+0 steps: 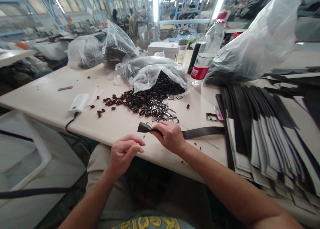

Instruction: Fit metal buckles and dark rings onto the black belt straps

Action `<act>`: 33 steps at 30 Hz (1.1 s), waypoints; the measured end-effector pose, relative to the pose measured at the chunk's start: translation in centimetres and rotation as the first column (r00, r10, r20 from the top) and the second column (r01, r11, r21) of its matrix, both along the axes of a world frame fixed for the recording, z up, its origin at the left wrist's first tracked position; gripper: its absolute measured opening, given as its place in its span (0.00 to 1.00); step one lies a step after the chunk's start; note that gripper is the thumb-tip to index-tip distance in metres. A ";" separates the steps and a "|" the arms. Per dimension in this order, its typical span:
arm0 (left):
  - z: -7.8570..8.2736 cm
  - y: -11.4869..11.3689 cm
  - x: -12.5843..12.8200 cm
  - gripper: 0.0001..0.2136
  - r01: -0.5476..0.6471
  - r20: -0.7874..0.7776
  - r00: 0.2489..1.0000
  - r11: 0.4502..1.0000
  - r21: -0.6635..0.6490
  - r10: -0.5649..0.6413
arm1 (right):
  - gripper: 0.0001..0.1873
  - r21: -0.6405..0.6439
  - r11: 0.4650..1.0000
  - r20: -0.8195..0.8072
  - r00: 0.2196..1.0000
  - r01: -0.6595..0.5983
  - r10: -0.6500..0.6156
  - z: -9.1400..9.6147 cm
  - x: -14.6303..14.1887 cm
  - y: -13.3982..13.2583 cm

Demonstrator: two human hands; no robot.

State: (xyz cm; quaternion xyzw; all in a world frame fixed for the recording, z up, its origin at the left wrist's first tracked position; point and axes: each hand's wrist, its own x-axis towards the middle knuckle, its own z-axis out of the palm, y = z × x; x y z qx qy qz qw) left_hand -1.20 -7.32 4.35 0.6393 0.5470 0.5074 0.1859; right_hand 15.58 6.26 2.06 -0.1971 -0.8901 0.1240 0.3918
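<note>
My right hand is closed around a black belt strap close to its end. The strap's tip sticks out past my fingers, pinched and curved. Its other end runs right to the stack of straps. My left hand is just left of it, at the table's front edge, with fingers loosely bent, thumb and forefinger tips slightly apart and nothing visible between them. Beyond my hands lies a pile of metal buckles, next to dark brown loops and black loops spilling from a plastic bag.
Stacked black straps with pale undersides cover the table's right side. A bottle, a white box and filled plastic bags stand behind. A white device with a cable lies left. Near the straps are a single buckle and pink-handled snips.
</note>
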 end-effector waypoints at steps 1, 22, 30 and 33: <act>0.2 0.3 0.2 0.14 0.056 0.002 0.998 0.996 -0.062 -0.056 | 0.15 0.002 1.000 -0.049 0.999 0.019 -0.019 0.5 0.3 0.3; -2.8 13.2 -5.2 0.05 -0.395 -0.480 0.832 0.905 -0.161 0.278 | 0.13 0.179 0.980 0.285 0.958 -0.084 0.030 -0.2 0.1 -0.9; -3.4 10.0 -4.2 0.16 -0.134 0.543 0.766 0.911 -0.389 0.345 | 0.13 0.061 0.992 0.096 0.989 0.108 -0.114 0.5 0.3 0.0; -2.9 8.7 -3.4 0.20 -0.083 0.680 0.649 0.920 -0.383 0.342 | 0.12 0.057 0.987 0.094 0.984 0.148 -0.153 0.7 0.2 0.2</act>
